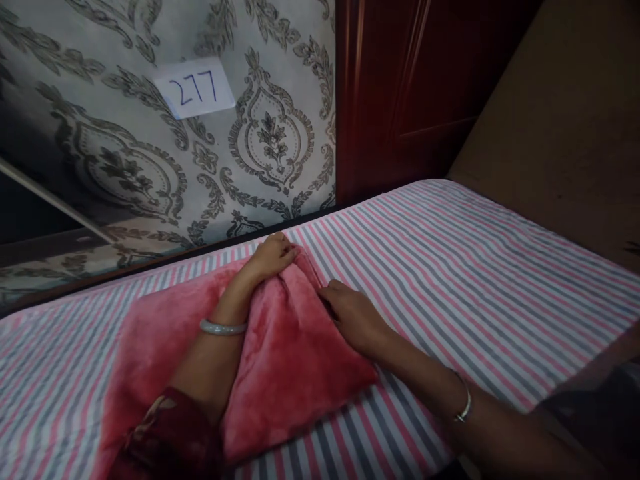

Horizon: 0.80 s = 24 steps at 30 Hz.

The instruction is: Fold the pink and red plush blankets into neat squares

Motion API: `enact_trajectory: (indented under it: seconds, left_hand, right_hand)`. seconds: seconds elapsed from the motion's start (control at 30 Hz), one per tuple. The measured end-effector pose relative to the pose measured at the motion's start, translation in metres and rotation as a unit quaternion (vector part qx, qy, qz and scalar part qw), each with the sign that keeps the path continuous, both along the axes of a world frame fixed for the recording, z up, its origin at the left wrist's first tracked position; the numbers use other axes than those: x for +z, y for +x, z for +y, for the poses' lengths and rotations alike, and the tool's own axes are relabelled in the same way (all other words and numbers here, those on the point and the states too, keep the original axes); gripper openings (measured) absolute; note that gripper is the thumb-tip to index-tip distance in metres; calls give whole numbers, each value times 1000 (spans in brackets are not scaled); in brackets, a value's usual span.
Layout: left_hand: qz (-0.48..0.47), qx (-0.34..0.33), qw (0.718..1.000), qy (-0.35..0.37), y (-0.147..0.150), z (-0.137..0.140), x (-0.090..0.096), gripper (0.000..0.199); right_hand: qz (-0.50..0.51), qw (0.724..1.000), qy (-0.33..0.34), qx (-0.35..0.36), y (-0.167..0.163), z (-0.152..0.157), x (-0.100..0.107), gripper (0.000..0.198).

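Observation:
A pink plush cloth (300, 353) lies in front of me on the striped bed sheet, one part flat at the left and another raised in folds at the right. My left hand (274, 257) is closed over the bunched upper edge of the cloth. Lower down, along its right edge, my right hand (350, 313) pinches the border between thumb and fingers. Near the left hand the edge looks doubled, like two layers. What lies under the fingertips is hidden. The cloth's right corner points toward my right forearm.
The striped sheet (450, 267) covers the bed and spreads far to the right. Behind stands a wall with patterned paper (273, 140), carrying a white card (195, 88) marked 277. A dark red wooden panel (395, 93) rises beside it. A brown surface (565, 120) borders the right.

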<state>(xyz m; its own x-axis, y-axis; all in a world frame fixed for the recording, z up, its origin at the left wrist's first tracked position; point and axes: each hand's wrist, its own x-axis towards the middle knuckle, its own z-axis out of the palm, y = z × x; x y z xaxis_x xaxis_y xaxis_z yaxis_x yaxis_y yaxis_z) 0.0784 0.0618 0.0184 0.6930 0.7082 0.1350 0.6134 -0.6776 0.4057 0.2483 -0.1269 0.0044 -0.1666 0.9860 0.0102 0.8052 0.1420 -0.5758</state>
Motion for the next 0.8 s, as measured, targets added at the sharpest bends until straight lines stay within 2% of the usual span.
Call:
enact_trajectory:
  seconds: [0.07,0.17,0.33,0.43,0.5,0.6,0.67,0.73,0.8]
  left_hand:
    - [14,-6,1000,8,0,0,1,29]
    - [-15,-7,1000,-2,0,0,2,26]
    - [-41,11,999,-7,0,-1,2,34]
    - [-15,26,999,12,4,0,-2,29]
    - [-6,50,999,19,6,1,-6,25]
    - [-31,73,997,3,8,1,-9,28]
    - [-56,71,996,-14,8,-1,-8,38]
    - [-77,72,994,-29,7,-3,-5,47]
    - [-98,84,991,-45,7,-6,-2,47]
  right_hand:
    - [37,999,8,9,3,-2,-4,17]
    - [103,995,2,0,7,0,-10,12]
    - [264,963,-59,-10,12,9,-21,16]
    - [234,966,-112,-1,17,15,-27,21]
    - [193,974,-118,10,21,18,-28,26]
    - [148,984,-98,30,25,20,-26,33]
    - [131,987,-89,36,26,20,-24,34]
    - [129,988,-76,23,24,20,-24,28]
    - [149,988,-48,0,22,19,-25,16]
